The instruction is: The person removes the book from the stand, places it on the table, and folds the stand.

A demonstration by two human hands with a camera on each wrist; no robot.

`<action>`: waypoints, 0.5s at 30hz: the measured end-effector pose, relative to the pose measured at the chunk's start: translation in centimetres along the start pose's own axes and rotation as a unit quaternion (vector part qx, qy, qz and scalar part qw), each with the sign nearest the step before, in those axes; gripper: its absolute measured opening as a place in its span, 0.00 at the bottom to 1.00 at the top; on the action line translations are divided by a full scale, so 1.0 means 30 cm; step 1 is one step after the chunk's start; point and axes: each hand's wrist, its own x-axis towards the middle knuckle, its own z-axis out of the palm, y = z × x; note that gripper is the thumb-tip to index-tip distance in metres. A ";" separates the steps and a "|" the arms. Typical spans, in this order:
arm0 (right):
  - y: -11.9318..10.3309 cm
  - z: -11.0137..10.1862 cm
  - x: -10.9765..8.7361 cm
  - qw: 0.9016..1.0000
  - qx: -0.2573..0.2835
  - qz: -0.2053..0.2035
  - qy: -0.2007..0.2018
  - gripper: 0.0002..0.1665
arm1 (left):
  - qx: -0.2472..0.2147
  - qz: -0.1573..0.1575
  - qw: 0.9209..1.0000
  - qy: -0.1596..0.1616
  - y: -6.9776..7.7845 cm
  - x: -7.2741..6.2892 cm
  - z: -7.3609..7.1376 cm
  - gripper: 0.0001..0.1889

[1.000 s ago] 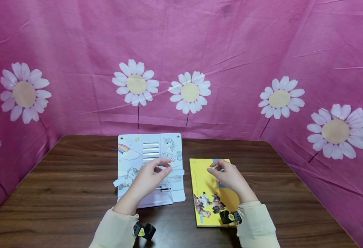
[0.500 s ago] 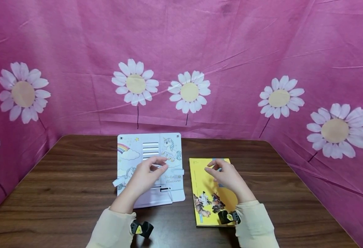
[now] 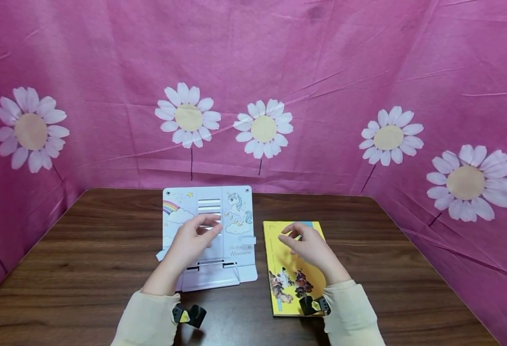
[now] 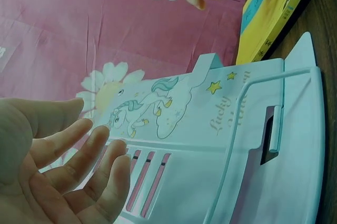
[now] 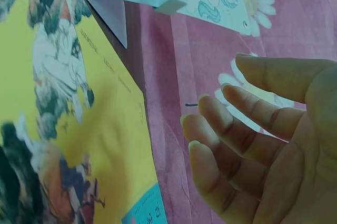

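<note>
A white book stand (image 3: 237, 216) printed with unicorns and a rainbow stands on the table, its slotted panel leaning back. In front of it hovers my left hand (image 3: 194, 240), fingers loosely bent and nothing in them; the left wrist view shows the same hand (image 4: 68, 166) apart from the panel. To the right of the stand lies a thick yellow book (image 3: 279, 254) with painted figures on its cover. Over the book's upper part is my right hand (image 3: 307, 244), relaxed and holding nothing. In the right wrist view its fingers (image 5: 231, 129) are apart from the cover.
Both things rest on a dark wooden table (image 3: 84, 269). Behind it hangs a pink cloth (image 3: 322, 62) with white daisies, which also runs along both sides. Clips (image 3: 247, 240) stick out at the stand's sides, and a wire page holder (image 3: 238, 274) crosses its bottom ledge.
Both hands have drifted left and a little toward the person, the left one farther, baring more of the stand's right half. The stand and the book keep their places.
</note>
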 end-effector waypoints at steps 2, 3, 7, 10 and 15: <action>-0.007 0.004 -0.002 1.000 -0.002 -0.006 -0.002 0.15 | 0.001 -0.002 1.000 0.000 0.001 0.001 -0.006 0.17; -0.010 0.006 -0.003 1.000 -0.004 -0.007 -0.002 0.15 | 0.001 -0.002 1.000 0.000 0.000 0.001 -0.008 0.17; -0.019 0.013 -0.008 1.000 -0.007 -0.007 0.000 0.14 | 0.001 -0.001 1.000 -0.001 -0.001 0.002 -0.016 0.17; -0.022 0.020 -0.008 1.000 -0.008 -0.007 0.001 0.13 | 0.000 -0.002 1.000 -0.003 -0.001 0.001 -0.021 0.17; -0.030 0.036 -0.010 1.000 -0.003 -0.008 0.001 0.13 | -0.006 -0.014 1.000 0.001 0.001 -0.003 -0.031 0.18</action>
